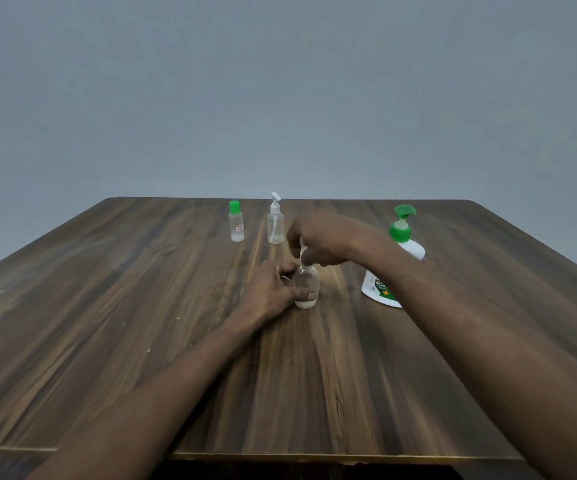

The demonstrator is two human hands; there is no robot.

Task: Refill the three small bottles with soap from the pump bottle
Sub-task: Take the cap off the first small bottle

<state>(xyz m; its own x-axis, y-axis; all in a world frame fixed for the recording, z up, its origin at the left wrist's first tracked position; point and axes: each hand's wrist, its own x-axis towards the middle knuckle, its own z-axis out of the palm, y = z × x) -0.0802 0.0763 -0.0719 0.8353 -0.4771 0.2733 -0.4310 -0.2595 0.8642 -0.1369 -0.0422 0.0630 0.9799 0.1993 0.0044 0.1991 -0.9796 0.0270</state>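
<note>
My left hand [269, 289] grips the small clear bottle [308, 282] standing mid-tabletop [141, 306]. My right hand [321, 240] pinches its white top [302, 252]. A green-capped bottle [236, 221] and a spray bottle [275, 220] stand near the far edge, and the soap pump bottle [382, 289] stands toward the right edge.

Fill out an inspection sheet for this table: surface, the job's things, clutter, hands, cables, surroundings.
Surface: wooden table, dark grain, a few pale specks.
Job's things: green-capped bottle and spray bottle stand apart at the far side. The clear bottle stands near the middle, with a little white soap at its bottom. The soap pump bottle is to the right, partly hidden by the right arm.
Clutter: nothing seen.
Hands: left hand grips the clear bottle; right hand pinches its white top.
Cables: nothing seen.
Surroundings: plain grey wall.
</note>
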